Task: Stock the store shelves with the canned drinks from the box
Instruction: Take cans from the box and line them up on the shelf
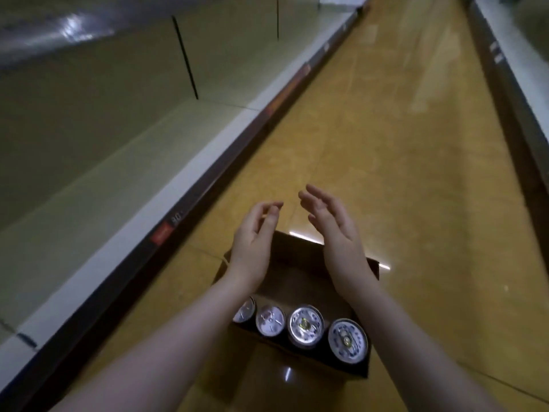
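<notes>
A brown cardboard box stands on the yellow floor below me. Along its near side stands a row of several canned drinks, seen from above by their silver tops. The far part of the box shows bare cardboard. My left hand and my right hand hover above the box's far end, palms facing each other, fingers relaxed and loosely bent, holding nothing. A pale, bare shelf board runs along the left.
The shelf's front rail carries a red price tag. Thin black dividers stand on the shelf. The yellow aisle floor stretches ahead. Another shelf unit's edge lines the right side.
</notes>
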`<state>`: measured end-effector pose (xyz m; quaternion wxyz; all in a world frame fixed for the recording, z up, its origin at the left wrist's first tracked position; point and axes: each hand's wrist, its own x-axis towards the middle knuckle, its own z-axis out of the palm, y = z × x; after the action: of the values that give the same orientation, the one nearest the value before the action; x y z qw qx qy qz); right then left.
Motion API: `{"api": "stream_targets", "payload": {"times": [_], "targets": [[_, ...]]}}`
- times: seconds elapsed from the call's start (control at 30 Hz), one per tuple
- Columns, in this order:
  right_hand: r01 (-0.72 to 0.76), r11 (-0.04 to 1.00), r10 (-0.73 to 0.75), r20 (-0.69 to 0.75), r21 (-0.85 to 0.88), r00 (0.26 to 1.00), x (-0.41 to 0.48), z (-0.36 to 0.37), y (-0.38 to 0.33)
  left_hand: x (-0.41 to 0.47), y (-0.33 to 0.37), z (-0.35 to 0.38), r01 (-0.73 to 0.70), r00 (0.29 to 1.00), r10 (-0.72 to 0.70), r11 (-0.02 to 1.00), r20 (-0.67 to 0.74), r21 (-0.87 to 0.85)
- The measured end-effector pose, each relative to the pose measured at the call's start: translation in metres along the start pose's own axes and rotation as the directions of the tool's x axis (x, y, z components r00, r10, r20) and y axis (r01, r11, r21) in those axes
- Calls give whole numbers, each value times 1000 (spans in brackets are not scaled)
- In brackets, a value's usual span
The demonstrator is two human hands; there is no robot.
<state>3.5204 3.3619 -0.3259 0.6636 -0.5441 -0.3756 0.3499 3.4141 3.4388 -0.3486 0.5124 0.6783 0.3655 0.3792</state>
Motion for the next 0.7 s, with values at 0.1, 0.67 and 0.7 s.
{"api": "stream_targets", "payload": {"times": [0.1,0.67,0.7], "targets": [[-93,995,93,4,-36,996,-17,-17,31,-22,-36,13,113,990,-115,993,82,31],[-247,912,314,172,-328,934,-33,-8,83,-61,-77,3,256,934,-287,953,212,162],[-249,901,321,159,-356,934,-34,-10,84,-62,-78,5,268,926,-301,949,227,165]]}}
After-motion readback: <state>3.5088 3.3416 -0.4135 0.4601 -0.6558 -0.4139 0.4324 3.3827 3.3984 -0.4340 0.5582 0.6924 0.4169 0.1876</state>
